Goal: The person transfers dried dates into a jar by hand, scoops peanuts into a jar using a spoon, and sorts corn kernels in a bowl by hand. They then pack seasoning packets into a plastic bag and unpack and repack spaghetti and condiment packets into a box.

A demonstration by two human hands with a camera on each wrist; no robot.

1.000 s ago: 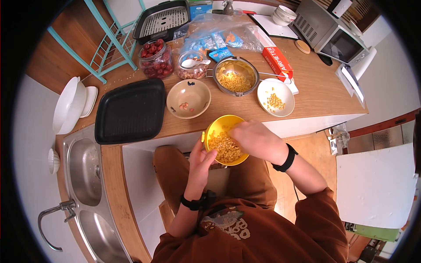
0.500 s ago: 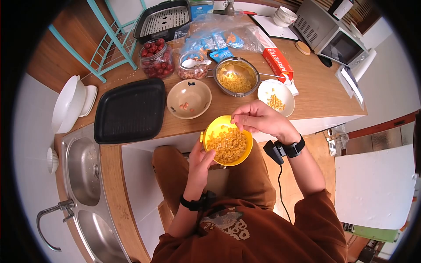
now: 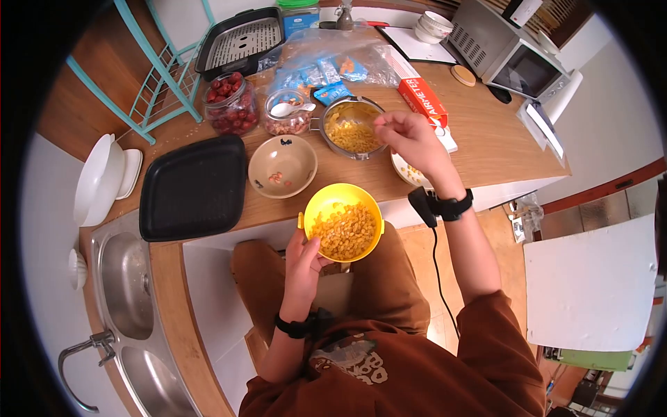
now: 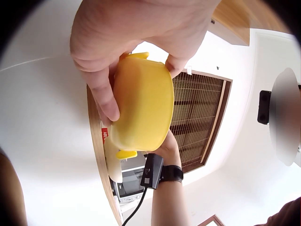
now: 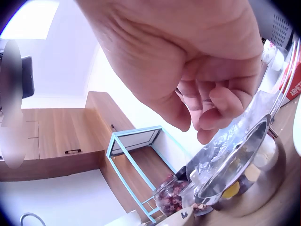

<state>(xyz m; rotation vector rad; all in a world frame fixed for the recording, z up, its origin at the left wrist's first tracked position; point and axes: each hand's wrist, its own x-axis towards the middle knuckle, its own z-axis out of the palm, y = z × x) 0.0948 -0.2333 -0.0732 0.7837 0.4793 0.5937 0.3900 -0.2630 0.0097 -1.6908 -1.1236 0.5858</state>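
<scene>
My left hand (image 3: 303, 260) grips a yellow bowl (image 3: 376, 240) by its near left side, over my lap. Plenty of corn kernels (image 3: 345, 233) lie in it. The left wrist view shows the bowl's outer wall (image 4: 143, 103) between the thumb and fingers. My right hand (image 3: 417, 142) hangs over the right rim of a steel strainer bowl (image 3: 333, 144) holding more yellow kernels. Its fingers (image 5: 223, 101) are loosely curled, a small gap shows before the thumb, and nothing is visible between them. Behind the right wrist, a white bowl (image 3: 399, 167) with some kernels is partly hidden.
On the counter (image 3: 479, 153) stand a beige bowl (image 3: 299, 174) with a few reddish bits, a black pan (image 3: 194, 187), a jar of red fruit (image 3: 231, 104) and a jar with a white spoon (image 3: 288, 121). A red box (image 3: 422, 101) lies behind the strainer. The sink (image 3: 128, 285) is at left.
My right hand has risen from inside the yellow bowl and moved forward to the strainer. The left hand keeps its grip on the bowl. The head view has shifted slightly.
</scene>
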